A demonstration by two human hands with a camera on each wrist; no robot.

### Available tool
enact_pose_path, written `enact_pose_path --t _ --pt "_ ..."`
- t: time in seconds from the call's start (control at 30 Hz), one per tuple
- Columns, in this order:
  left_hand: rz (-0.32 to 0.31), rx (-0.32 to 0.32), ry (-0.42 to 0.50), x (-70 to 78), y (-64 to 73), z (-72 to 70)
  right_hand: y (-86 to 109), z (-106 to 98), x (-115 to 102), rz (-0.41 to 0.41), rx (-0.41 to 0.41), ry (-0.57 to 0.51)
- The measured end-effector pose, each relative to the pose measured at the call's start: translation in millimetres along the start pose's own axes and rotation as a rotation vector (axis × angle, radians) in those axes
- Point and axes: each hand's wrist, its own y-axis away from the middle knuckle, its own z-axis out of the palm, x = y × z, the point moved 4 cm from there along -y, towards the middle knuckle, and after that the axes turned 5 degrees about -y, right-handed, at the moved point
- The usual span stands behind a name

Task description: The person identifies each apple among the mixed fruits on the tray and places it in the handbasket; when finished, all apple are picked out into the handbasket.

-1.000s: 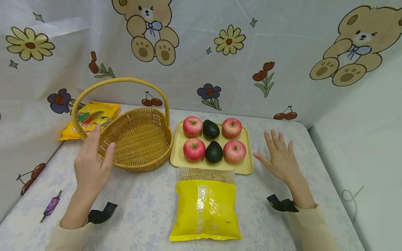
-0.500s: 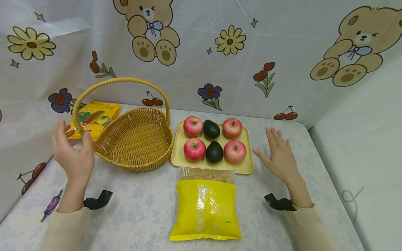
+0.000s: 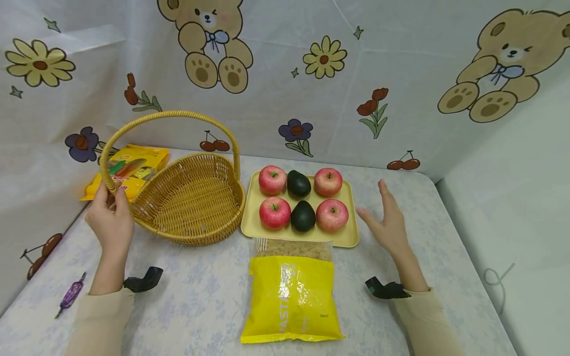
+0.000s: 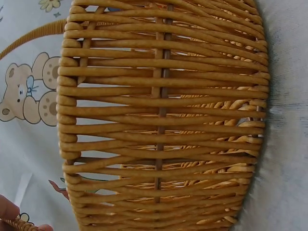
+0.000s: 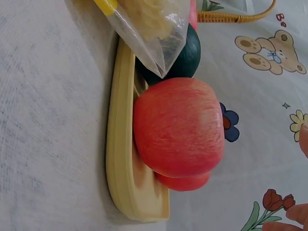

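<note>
My left hand pinches the left foot of the arched handle on a yellow-brown wicker basket. In the left wrist view, fingertips show on the handle at the lower left corner, and the woven basket wall fills most of that view. Nothing lies in the basket. My right hand holds nothing, thumb and fingers spread apart, just right of a pale yellow tray. On the tray sit several red apples and two dark green avocados. The right wrist view shows one apple up close.
A yellow bag of pasta lies in front of the tray, its clear top overlapping the tray's near edge. Behind the basket is another yellow packet. A purple wrapped candy lies at the left. A patterned cloth wall rises behind the table.
My left hand has moved left from in front of the basket and taken hold of its handle. The right hand has turned slightly on edge and shifted a little left. The basket stays put.
</note>
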Motion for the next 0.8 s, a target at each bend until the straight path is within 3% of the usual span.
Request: enact_pose_path --t 0.47,0.8 --pt "0.033 0.015 0.001 -0.6 -0.1 1.8 1.9 31 4 0.069 -0.146 -0.156" --pt "0.009 0.007 -0.002 -0.3 1.2 1.1 6.9 48 -2 0.028 -0.189 -0.249"
